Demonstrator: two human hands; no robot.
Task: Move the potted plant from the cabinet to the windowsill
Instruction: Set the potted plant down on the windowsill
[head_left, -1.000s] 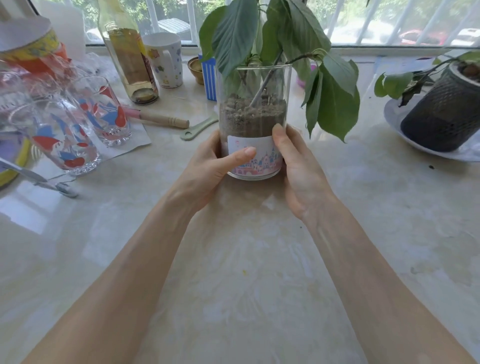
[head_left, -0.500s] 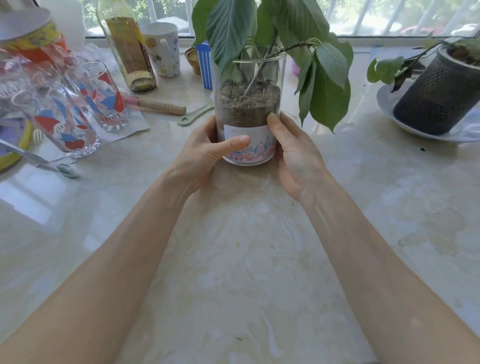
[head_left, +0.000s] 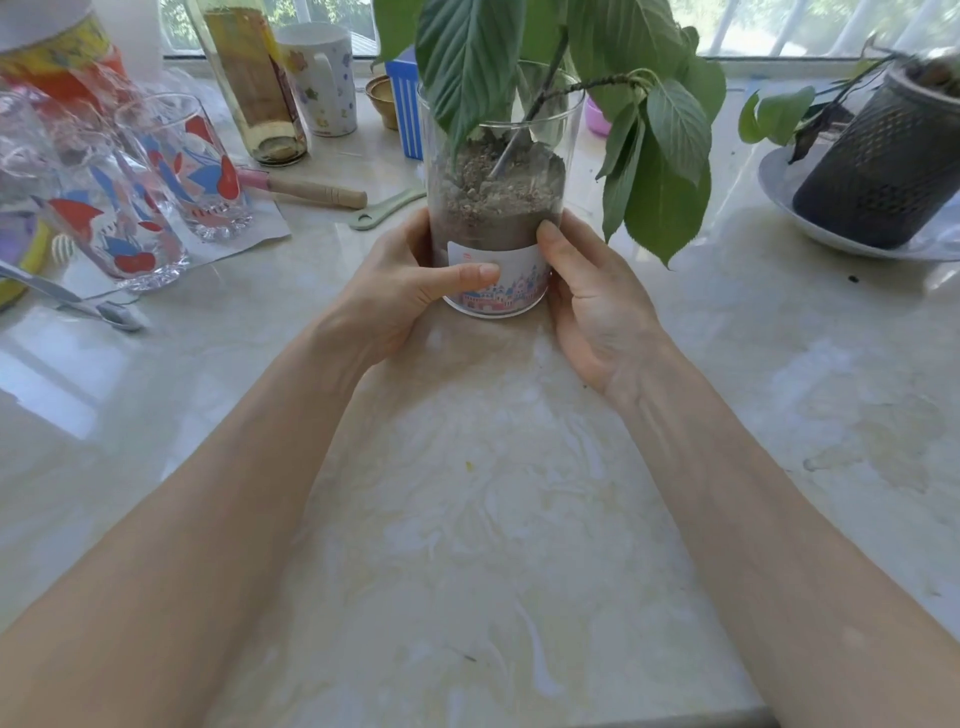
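Glass, that's what I'm dealing with here: the potted plant (head_left: 496, 218) sits in a tall clear tumbler, more than half full of gritty soil, with a printed band round the bottom. It stands on the pale marble surface (head_left: 467, 519) by the window, its base apparently down on the stone, though I can't be sure there's no sliver of air under it. My left hand (head_left: 400, 291) wraps the lower left side, thumb across the printed band; my right hand (head_left: 597, 306) presses the lower right side, thumb up along the wall. Both grips are closed on the tumbler, low down.

I judge it bottom-heavy with all that soil, smooth-walled and slippery, and breakable if it tips or knocks. The big leaves (head_left: 660, 171) droop over the right side and are soft, no place to hold. Low, two-sided is the right hold, I reckon. Painted drinking glasses (head_left: 171, 171) stand near on the left, a black mesh pot (head_left: 883, 166) on its dish to the right, so it wants steady handling between them.
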